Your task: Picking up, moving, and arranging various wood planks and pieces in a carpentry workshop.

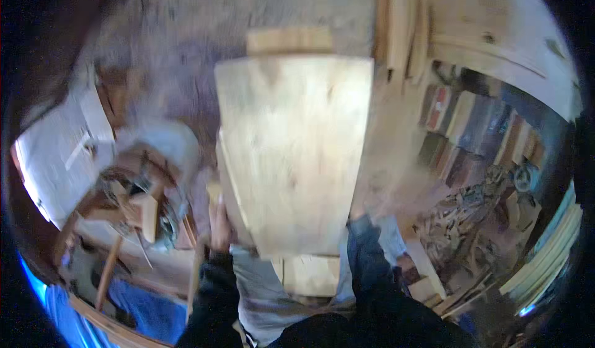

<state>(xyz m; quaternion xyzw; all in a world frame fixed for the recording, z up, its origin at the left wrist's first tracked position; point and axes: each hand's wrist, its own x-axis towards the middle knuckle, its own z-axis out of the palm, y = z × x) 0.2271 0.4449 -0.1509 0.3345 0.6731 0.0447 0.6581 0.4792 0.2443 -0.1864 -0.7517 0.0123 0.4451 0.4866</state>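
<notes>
A broad pale wooden panel (297, 149), wider at its far end, fills the middle of the head view and is smeared by motion. My left hand (220, 227) is at its lower left side, fingers closed along the edge. Just above those fingers shows a small light wood piece (214, 193); whether it is joined to the panel I cannot tell. My right hand (358, 210) grips the panel's right edge, its fingers mostly hidden beneath. Beyond the far end a short wooden strip (289, 40) sticks out, and another pale wood piece (310, 276) shows between my legs.
At left, a cluttered seat or stand (139, 193) holds wood offcuts and tools. Stacked wood blocks (477, 125) lie at right, above a heap of scraps (465, 215). Upright boards (403, 29) lean at the far right, and long strips (545, 255) lie near the right rim.
</notes>
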